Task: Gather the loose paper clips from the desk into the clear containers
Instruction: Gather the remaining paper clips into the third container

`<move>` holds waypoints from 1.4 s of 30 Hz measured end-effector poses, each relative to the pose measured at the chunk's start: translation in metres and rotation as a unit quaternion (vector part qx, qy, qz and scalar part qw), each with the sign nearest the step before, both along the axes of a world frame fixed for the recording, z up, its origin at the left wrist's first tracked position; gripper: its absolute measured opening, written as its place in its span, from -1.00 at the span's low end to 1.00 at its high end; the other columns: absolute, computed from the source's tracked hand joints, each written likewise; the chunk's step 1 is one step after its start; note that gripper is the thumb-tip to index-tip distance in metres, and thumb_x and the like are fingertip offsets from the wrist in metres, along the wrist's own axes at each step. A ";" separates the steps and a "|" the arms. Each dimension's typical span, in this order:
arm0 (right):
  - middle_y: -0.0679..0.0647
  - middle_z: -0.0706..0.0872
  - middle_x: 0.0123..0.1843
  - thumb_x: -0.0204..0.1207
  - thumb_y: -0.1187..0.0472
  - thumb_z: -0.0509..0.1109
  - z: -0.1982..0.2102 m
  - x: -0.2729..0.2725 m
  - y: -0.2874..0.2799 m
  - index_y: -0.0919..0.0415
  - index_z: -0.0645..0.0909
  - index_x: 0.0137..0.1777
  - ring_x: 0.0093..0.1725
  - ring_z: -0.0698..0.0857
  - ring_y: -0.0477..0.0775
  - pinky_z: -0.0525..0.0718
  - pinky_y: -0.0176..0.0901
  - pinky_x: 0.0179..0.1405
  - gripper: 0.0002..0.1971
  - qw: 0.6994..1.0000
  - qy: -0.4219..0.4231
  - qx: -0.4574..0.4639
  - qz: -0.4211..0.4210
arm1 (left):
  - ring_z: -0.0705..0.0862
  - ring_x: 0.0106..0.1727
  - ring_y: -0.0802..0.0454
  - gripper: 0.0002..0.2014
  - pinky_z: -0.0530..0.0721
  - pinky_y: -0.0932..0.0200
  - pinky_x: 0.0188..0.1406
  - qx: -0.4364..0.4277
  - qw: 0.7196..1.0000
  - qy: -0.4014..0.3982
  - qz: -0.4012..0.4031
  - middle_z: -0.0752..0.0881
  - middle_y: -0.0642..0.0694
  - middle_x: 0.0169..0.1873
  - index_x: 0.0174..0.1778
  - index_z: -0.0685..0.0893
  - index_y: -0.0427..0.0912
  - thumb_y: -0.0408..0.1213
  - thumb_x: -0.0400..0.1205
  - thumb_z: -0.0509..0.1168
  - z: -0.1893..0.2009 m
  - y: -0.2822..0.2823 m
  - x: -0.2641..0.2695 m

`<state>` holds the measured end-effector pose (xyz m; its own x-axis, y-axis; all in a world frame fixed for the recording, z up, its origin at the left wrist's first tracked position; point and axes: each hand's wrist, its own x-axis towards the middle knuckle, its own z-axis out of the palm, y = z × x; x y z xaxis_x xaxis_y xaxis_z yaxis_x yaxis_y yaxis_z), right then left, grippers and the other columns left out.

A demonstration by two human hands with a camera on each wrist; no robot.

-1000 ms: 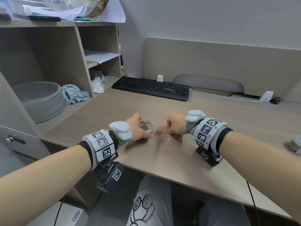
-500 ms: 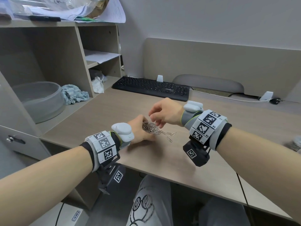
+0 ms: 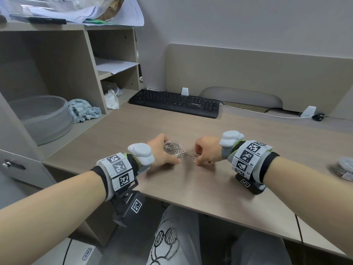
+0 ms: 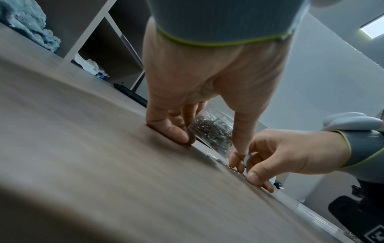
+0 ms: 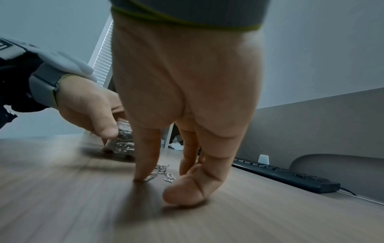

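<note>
Left hand: your left hand (image 3: pixel 162 152) is curled around the small round clear plastic container (image 3: pixel 172 149), which is nearly full of silver metal paper clips; thumb on the near side, the other fingers on the far side, and the little finger (image 4: pixel 166 129) rests on the desk.
Right hand: your right hand (image 3: pixel 207 150) is down on the light wood-grain desk (image 3: pixel 191 184), fingers bent; the thumb (image 5: pixel 145 164) touches one loose silver paper clip (image 5: pixel 150 177) against the surface, and I cannot tell if the clip is already pinched or only pressed.
Loose clips: a short chain of linked silver paper clips (image 3: pixel 191 155) lies on the desk between your two hands, one end just beside the container, the other end at your right fingertips.
Container position: it stands on the desk near the front edge, tilted a little toward the right hand, as the right wrist view shows.
Second container: another clear round container with clips (image 3: pixel 343 168) stands at the far right of the desk, well apart from both hands, and it is blurred.
Around: a black keyboard (image 3: pixel 173 102) lies at the back of the desk; a grey round basin (image 3: pixel 41 119) and a crumpled blue cloth (image 3: pixel 83 110) are on the low shelf at the left.
</note>
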<state>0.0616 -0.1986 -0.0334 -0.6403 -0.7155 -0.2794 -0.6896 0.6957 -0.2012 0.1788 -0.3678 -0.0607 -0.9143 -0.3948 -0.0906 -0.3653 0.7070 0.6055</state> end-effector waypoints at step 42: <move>0.15 0.67 -0.51 0.39 0.43 0.30 0.042 0.020 -0.029 0.27 0.61 -0.25 -0.63 0.56 0.05 0.52 -0.29 -0.57 -0.90 0.976 -0.113 -0.188 -0.016 | 0.71 0.07 -0.05 -0.15 0.66 -0.08 0.16 -0.003 1.000 -0.010 -0.007 0.74 0.02 0.04 0.21 0.48 0.03 0.27 0.03 0.53 0.000 0.000 0.004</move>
